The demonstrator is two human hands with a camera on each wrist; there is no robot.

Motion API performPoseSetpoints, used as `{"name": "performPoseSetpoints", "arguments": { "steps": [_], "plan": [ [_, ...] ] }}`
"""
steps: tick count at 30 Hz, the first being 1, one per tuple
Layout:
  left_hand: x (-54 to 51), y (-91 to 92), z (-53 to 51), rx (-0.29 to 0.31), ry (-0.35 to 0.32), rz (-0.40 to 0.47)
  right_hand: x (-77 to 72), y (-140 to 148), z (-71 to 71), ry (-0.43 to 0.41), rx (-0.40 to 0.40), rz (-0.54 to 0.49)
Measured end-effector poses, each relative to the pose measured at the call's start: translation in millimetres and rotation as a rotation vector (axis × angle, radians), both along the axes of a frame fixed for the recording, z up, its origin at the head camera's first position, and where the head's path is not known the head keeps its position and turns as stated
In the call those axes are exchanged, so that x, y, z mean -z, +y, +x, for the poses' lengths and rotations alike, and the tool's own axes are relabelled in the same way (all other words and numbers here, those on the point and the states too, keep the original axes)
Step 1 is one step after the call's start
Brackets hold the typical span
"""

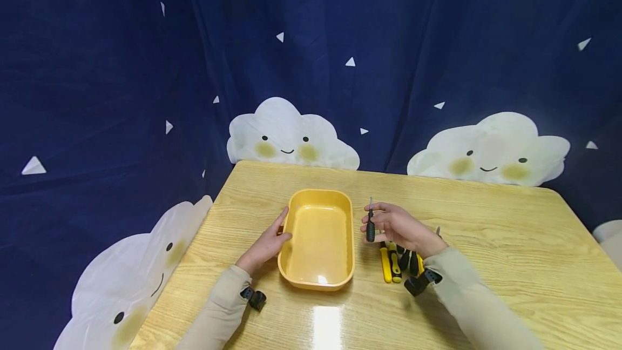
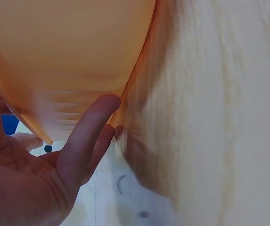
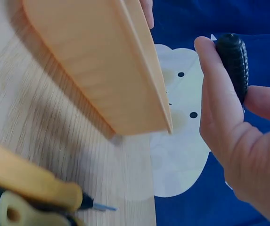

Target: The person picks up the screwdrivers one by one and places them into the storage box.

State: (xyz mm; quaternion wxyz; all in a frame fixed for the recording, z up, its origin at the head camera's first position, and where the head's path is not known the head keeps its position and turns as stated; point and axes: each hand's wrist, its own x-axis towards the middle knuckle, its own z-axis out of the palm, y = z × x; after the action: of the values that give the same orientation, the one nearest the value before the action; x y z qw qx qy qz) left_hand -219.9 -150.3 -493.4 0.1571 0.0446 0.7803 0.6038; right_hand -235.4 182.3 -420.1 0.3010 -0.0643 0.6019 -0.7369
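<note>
A yellow plastic bin with rounded corners stands on the table, and its inside shows bare. My left hand holds its left wall, thumb over the rim and fingers against the outside. My right hand pinches a small screwdriver just right of the bin, tip up in the head view. In the right wrist view its ridged black handle sits between thumb and fingers; its shaft is mostly hidden there. Below the right hand lie several tools with yellow and black handles, partly covered by the wrist.
The wooden table reaches back to a dark blue curtain with white triangles and smiling clouds. Among the tools, a yellow handle with a thin metal tip lies near the right wrist. Both wrists wear black camera mounts.
</note>
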Motion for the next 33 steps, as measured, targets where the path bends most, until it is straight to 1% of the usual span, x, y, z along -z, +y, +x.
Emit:
{"name": "performPoseSetpoints", "arguments": {
  "steps": [7, 12, 14, 19, 21, 26, 30, 33],
  "plan": [
    [-1.4, -0.9, 1.3, 0.023, 0.008, 0.008, -3.2, -18, -4.6, -0.017, 0.004, -0.032],
    [-23.2, 0.4, 10.7, 0.061, 0.001, 0.016, -4.6, -30, -8.6, -0.025, 0.002, -0.048],
    [-25.1, 0.5, 11.0, 0.063, 0.002, 0.013, -4.5, -35, -11.0, -0.034, 0.006, -0.054],
    [-4.9, -0.4, 3.0, 0.034, 0.022, -0.015, -4.9, -50, -15.9, -0.072, 0.017, -0.058],
    [-3.5, 0.0, 3.5, 0.027, 0.027, -0.025, -4.6, -56, -17.1, -0.084, 0.011, -0.06],
    [-5.3, 0.3, 5.2, 0.008, 0.033, -0.028, -4.7, -70, -20.7, -0.1, 0.004, -0.066],
    [-5.5, 0.6, 4.3, 0.003, 0.025, -0.032, -5.8, -80, -24.0, -0.107, 0.03, -0.071],
    [-4.3, 1.1, 3.8, 0.013, 0.026, -0.023, -6.6, -86, -26.2, -0.115, 0.062, -0.073]
  ]
}}
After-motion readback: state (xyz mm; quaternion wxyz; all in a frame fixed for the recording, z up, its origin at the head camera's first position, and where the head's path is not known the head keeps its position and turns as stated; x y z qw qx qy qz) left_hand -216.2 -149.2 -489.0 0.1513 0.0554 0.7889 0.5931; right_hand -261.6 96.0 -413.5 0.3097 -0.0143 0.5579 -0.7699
